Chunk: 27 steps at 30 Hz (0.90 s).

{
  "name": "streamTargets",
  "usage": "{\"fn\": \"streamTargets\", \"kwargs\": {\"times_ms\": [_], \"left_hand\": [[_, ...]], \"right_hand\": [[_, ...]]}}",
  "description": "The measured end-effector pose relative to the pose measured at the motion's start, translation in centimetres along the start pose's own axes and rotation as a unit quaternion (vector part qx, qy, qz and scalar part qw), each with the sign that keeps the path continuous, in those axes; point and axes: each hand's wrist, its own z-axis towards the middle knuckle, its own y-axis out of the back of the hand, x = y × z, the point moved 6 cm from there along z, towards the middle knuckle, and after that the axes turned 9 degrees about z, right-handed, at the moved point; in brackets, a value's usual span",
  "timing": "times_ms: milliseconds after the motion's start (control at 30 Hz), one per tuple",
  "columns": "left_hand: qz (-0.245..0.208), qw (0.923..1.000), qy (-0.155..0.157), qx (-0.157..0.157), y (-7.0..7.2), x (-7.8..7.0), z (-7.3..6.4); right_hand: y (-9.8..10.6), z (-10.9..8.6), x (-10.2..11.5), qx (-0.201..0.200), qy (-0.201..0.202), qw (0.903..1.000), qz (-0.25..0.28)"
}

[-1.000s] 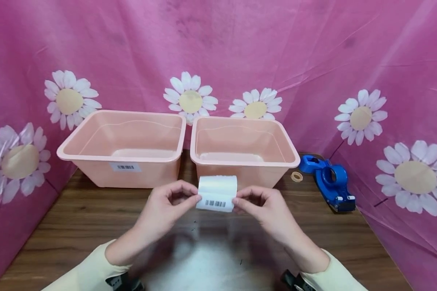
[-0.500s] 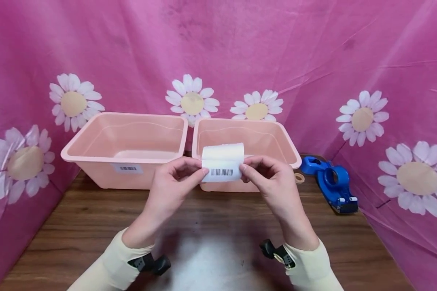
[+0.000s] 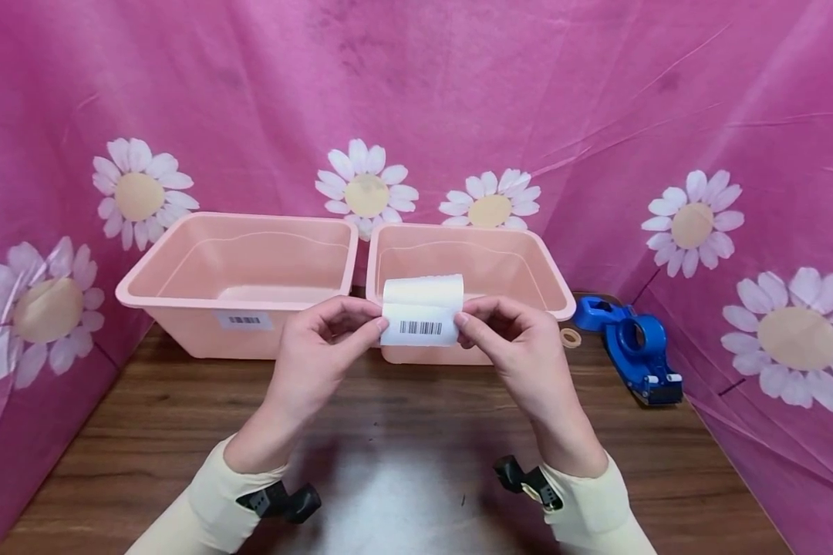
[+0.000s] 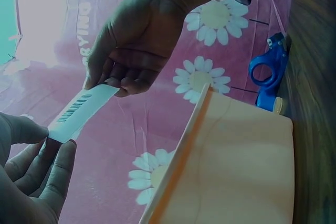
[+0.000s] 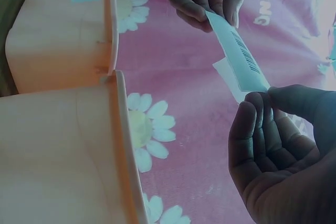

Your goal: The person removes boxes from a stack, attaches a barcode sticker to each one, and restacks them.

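Observation:
Between both hands, a white barcode label (image 3: 420, 330) is held up in front of the right pink bin (image 3: 472, 240). Its top part curls back, and a paler flap shows behind it in the right wrist view. My left hand (image 3: 319, 339) pinches the label's left edge between thumb and fingers. The opposite edge is pinched the same way by my right hand (image 3: 527, 351). A matching barcode label (image 3: 244, 320) is stuck on the front of the left pink bin (image 3: 173, 297). In the wrist views, the label (image 4: 79, 111) stands apart from the bin wall.
To the right of the bins lies a blue tape dispenser (image 3: 642, 347), with a small tan ring (image 3: 571, 338) beside it. A pink cloth with printed daisies (image 3: 416, 85) hangs behind and around the wooden table (image 3: 201, 401).
Over the last second both hands have lifted the label from low in front of the right bin to the height of its rim. In the latest half second they have barely shifted.

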Motion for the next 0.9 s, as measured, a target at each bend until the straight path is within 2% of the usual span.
{"fn": "streamTargets", "kwargs": {"times_ms": [233,500,900], "left_hand": [[-0.008,1.0000,-0.002,0.001,-0.12,-0.04,0.03],[0.004,1.0000,-0.004,-0.003,0.04,-0.08,0.07],[-0.059,0.9976,0.021,0.029,0.03,-0.01,0.07]], "right_hand": [[0.04,0.00,0.05,0.000,-0.001,1.0000,0.006],[-0.09,0.07,-0.03,0.006,0.000,0.9999,0.015],[-0.09,0.06,-0.43,0.015,-0.014,0.9998,-0.008]]}}
